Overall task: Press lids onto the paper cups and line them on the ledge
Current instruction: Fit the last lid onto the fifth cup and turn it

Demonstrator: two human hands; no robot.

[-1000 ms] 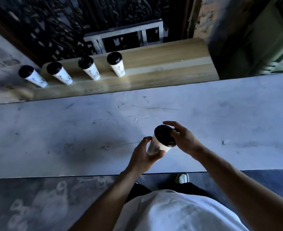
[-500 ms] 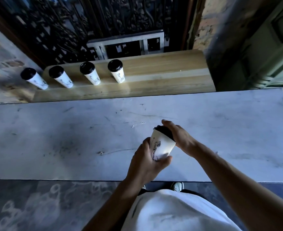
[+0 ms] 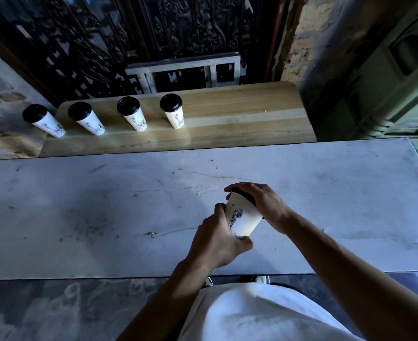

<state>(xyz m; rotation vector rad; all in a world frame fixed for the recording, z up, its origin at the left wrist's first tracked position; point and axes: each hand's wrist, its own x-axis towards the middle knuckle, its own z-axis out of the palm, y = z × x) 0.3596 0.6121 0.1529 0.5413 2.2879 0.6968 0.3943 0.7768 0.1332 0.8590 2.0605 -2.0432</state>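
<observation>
A white paper cup (image 3: 243,219) with a dark drawing is held above the marble counter (image 3: 104,212), tilted with its top away from me. My left hand (image 3: 217,238) grips its lower body. My right hand (image 3: 262,205) is wrapped over its black lid (image 3: 243,194), which is mostly hidden by the fingers. Several lidded cups stand in a row on the wooden ledge (image 3: 240,114) behind the counter: one lidded cup (image 3: 44,121) at the far left, a second lidded cup (image 3: 86,119), a third lidded cup (image 3: 131,114), and a fourth lidded cup (image 3: 172,111).
The right half of the ledge is bare wood. Behind it stand a dark ornate metal grille (image 3: 129,40) and a grey metal frame (image 3: 186,70). A green structure (image 3: 387,82) is at the right. My white shirt (image 3: 252,313) fills the bottom of the view.
The cup has tipped so its top points away and its printed side faces me. My right hand has closed over the lid. The camera has tilted slightly.
</observation>
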